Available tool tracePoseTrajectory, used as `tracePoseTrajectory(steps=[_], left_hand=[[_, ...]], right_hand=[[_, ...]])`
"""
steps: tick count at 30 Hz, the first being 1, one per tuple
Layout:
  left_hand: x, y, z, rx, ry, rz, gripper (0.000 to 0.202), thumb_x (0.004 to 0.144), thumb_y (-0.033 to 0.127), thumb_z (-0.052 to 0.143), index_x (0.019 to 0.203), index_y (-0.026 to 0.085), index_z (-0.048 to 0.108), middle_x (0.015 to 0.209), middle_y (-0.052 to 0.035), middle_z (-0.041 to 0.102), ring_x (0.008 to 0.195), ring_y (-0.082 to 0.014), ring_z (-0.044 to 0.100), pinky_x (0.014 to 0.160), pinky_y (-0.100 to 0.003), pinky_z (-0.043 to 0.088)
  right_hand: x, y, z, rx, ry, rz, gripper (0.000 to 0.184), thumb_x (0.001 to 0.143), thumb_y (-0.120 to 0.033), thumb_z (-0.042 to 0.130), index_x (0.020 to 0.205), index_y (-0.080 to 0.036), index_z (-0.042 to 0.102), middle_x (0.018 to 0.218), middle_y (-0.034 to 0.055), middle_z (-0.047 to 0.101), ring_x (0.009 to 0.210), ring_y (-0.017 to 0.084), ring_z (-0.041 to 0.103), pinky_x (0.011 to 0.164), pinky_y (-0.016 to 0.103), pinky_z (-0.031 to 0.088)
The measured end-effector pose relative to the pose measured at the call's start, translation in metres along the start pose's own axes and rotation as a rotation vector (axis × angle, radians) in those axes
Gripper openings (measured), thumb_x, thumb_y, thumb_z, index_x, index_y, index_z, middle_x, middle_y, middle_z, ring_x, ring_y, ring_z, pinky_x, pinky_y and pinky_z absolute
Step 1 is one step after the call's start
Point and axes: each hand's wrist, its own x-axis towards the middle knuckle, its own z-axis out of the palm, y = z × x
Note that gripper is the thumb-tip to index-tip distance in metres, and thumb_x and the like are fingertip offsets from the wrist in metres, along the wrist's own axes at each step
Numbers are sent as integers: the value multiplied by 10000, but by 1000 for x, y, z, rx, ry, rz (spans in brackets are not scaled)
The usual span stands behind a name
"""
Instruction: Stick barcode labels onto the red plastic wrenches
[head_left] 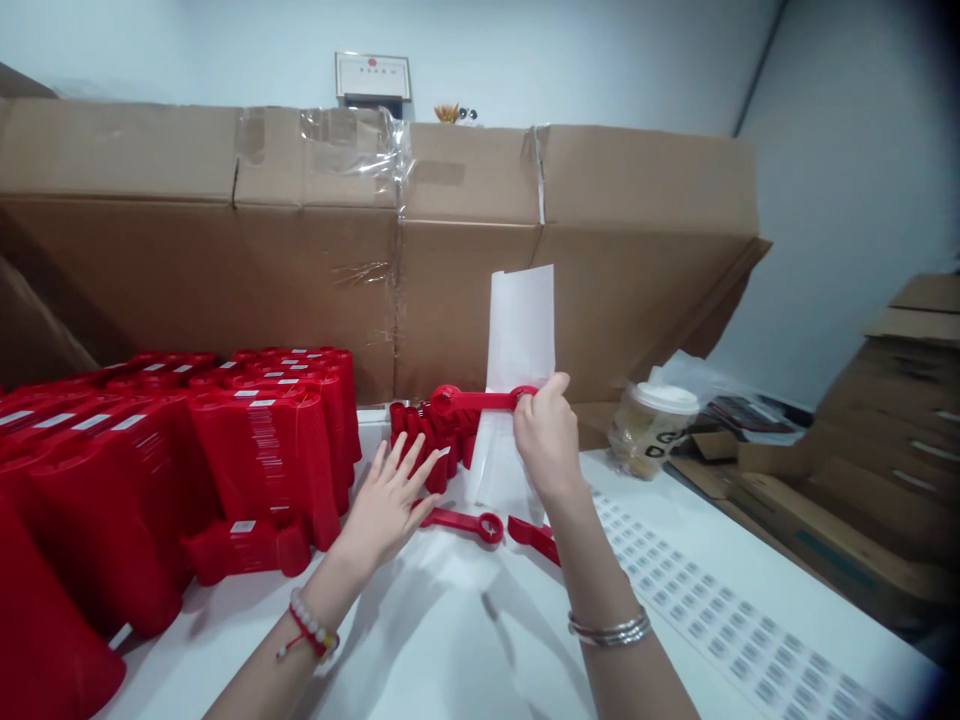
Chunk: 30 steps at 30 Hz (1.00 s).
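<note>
Shown: white surface, taped corrugated cardboard behind, barcode sheet alongside. Held in narrow grip of right hand: ring-ended red plastic bar. Spread wide and empty: left hand.

From my remote view, the left wrist wears a red cord bracelet with white beads; the right wrist sits above stacked silver bangles.

Lidded takeaway cup standing at two o'clock; flattened cardboard boxes lying at three o'clock; framed certificate showing at twelve o'clock.
</note>
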Motion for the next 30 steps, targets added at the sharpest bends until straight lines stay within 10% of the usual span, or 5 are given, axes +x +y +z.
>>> tracePoseTrajectory(steps=[4,10,30], left_hand=[[7,8,-40,-199,-37,-130,245,1018,321,528,986,150,701,991,-62,735,1031,-236,680,1052,-536,452],[6,30,-92,-636,-24,-395,354,1005,539,444,872,225,539,647,44,603,482,-119,518,472,-218,398],[-7,43,-147,-1003,132,-534,359,967,565,542,837,234,495,412,90,518,287,-90,422,393,-201,442]], right_hand=[[-3,-2,1,56,-9,-35,103,933,-124,346,1012,-185,370,725,62,552,693,260,574,600,332,359],[-12,-12,4,186,-69,-65,160,891,-90,355,904,-242,307,650,-9,481,596,205,503,561,309,331],[-65,-55,-41,657,-517,-94,106,937,-240,362,831,-248,356,772,-34,493,703,166,476,564,290,362]])
